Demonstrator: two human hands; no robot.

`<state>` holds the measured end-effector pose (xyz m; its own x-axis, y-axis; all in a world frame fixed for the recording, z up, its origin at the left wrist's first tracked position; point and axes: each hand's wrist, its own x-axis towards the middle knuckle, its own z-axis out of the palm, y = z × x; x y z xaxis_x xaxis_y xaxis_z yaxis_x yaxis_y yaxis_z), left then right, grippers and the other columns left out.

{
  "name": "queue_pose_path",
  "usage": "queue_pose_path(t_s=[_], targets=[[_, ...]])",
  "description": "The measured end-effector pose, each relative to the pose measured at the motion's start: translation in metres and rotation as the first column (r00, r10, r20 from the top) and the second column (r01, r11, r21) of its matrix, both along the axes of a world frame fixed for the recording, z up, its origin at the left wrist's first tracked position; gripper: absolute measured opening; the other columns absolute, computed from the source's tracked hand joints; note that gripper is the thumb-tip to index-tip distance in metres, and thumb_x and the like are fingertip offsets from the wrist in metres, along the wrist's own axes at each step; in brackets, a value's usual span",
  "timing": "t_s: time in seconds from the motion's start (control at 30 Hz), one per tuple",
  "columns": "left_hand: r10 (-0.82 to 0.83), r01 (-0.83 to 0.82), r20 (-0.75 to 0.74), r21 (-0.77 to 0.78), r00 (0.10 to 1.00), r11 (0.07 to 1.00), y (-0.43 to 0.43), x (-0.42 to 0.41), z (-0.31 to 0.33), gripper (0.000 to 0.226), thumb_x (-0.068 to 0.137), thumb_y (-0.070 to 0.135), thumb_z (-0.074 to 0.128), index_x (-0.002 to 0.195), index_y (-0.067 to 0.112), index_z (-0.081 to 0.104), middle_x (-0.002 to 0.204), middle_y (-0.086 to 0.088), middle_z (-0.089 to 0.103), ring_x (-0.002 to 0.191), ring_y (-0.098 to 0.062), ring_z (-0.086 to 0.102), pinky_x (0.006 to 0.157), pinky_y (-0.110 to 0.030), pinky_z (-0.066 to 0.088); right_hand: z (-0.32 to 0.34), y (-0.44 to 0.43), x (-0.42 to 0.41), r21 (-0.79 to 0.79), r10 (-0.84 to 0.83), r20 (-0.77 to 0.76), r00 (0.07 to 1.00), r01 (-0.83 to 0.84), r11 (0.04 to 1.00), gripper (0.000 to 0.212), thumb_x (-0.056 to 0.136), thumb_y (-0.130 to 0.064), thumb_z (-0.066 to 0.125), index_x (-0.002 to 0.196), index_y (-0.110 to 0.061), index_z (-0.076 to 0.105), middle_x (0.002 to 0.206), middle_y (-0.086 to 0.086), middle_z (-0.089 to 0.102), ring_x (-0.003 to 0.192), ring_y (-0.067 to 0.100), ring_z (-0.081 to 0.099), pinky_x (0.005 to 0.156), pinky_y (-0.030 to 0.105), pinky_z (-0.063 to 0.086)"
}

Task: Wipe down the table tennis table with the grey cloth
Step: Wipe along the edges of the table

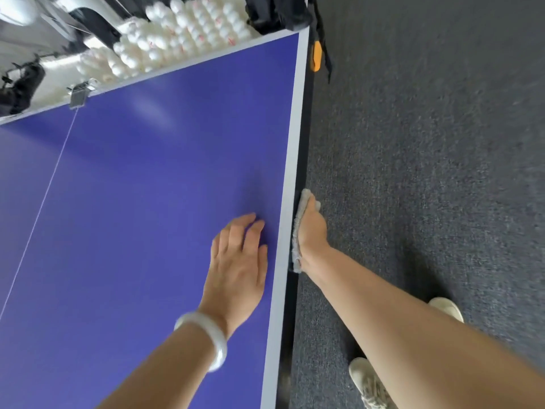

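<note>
The fingers of the left hand lie straight and a little spread, flat on the blue top of the bench, close to its pale border stripe and holding nothing. A white bangle sits on that wrist. Just over the border, the right hand is down beside the bench, pressing the grey cloth against the dark side edge. Its fingers seem to stretch forward along that edge, flat on the cloth rather than curled round it. The cloth mostly covers them, and the thumb cannot be seen. The cloth is sandwiched between palm and side edge, with fluffy fringes showing past the fingertips and at the wrist. A thin white centre line runs across the blue top to a metal clamp on the far edge. Beyond that edge lies a heap of white balls. Several carry red print, too blurred to read. At the far right corner a black bag hangs or leans, and below it an orange piece sits on a black strap beside the bench. The floor is dark grey carpet, and two pale shoes stand on it near the right forearm.
</note>
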<state>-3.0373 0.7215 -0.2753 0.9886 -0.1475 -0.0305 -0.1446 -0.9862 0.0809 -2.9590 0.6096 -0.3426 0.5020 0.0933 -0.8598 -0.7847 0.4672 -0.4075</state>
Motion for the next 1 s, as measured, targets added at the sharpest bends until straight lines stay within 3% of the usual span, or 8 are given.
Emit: queue_pose_path(t_s=[0.2,0.33,0.47,0.6,0.7,0.8,0.9,1.0], targets=[[0.003,-0.003,-0.016,0.012,1.000,1.000,-0.032,0.109,-0.015,0.051,0.107,0.026,0.029,0.156,0.015,0.025,0.165,-0.002,0.017,0.152,-0.018,0.010,0.124,-0.039,0.009,-0.014,0.003,0.004,-0.031,0.041,0.012,0.999,-0.041,0.999,0.076,0.096,-0.068,0.036,0.133,-0.006,0.057,0.131,0.013,0.062,0.122,0.032,0.057,0.111,0.046,0.039],[0.013,-0.011,0.020,-0.108,1.000,0.994,-0.028,0.114,-0.021,0.052,0.104,0.025,0.025,0.155,0.020,0.030,0.163,0.003,0.022,0.152,-0.012,0.012,0.124,-0.039,0.010,-0.007,-0.003,-0.007,-0.073,0.088,0.097,0.991,-0.081,0.994,0.066,0.099,-0.064,0.031,0.119,-0.012,0.066,0.116,0.009,0.070,0.113,0.026,0.063,0.104,0.042,0.046],[0.001,0.006,0.042,-0.161,0.999,0.987,-0.024,0.114,-0.023,0.050,0.104,0.018,0.028,0.154,0.020,0.033,0.163,0.004,0.024,0.151,-0.009,0.012,0.124,-0.040,0.013,0.013,0.002,-0.019,-0.211,0.043,0.244,0.969,0.010,0.977,0.037,0.104,-0.047,0.033,0.120,-0.022,0.056,0.109,-0.010,0.061,0.105,0.011,0.057,0.088,0.017,0.037],[-0.001,0.009,0.039,-0.207,0.999,0.978,-0.022,0.115,-0.024,0.051,0.104,0.013,0.030,0.154,0.019,0.033,0.163,0.005,0.024,0.151,-0.007,0.011,0.123,-0.041,0.014,0.015,0.004,0.057,-0.252,-0.029,0.241,0.970,0.091,0.964,0.052,0.104,-0.050,0.033,0.128,-0.009,0.053,0.127,0.010,0.062,0.118,0.026,0.058,0.103,0.036,0.043],[-0.012,0.019,0.032,-0.214,0.999,0.977,-0.021,0.116,-0.025,0.052,0.103,0.010,0.030,0.154,0.017,0.032,0.163,0.003,0.024,0.152,-0.010,0.013,0.123,-0.043,0.015,0.009,-0.006,0.120,-0.216,-0.020,0.249,0.968,0.075,0.974,0.057,0.102,-0.056,0.031,0.132,-0.012,0.052,0.129,0.008,0.061,0.120,0.026,0.057,0.107,0.041,0.042],[0.002,0.001,0.013,-0.221,1.000,0.975,-0.022,0.115,-0.024,0.052,0.102,0.012,0.029,0.154,0.015,0.032,0.163,0.003,0.023,0.152,-0.010,0.013,0.123,-0.045,0.016,0.007,-0.002,0.096,-0.266,0.003,0.411,0.912,0.117,0.957,0.043,0.101,-0.054,0.039,0.123,-0.020,0.052,0.121,0.001,0.061,0.123,0.021,0.055,0.102,0.033,0.041],[0.008,-0.006,0.009,-0.238,1.000,0.971,-0.021,0.116,-0.026,0.055,0.102,0.021,0.043,0.154,0.012,0.030,0.163,0.005,0.021,0.152,-0.007,0.010,0.123,-0.039,0.012,0.012,0.010,0.027,-0.296,0.025,0.551,0.834,0.168,0.940,0.071,0.091,-0.062,0.044,0.144,-0.014,0.040,0.139,0.001,0.053,0.134,0.014,0.047,0.112,0.034,0.037],[0.024,-0.021,0.005,-0.268,1.000,0.963,-0.019,0.115,-0.027,0.057,0.103,0.023,0.045,0.156,0.012,0.025,0.163,0.008,0.020,0.151,-0.005,0.009,0.123,-0.035,0.009,0.008,0.014,0.028,-0.279,0.038,0.507,0.861,0.122,0.953,0.079,0.084,-0.069,0.042,0.137,-0.010,0.046,0.129,0.011,0.059,0.126,0.024,0.054,0.108,0.045,0.041]])
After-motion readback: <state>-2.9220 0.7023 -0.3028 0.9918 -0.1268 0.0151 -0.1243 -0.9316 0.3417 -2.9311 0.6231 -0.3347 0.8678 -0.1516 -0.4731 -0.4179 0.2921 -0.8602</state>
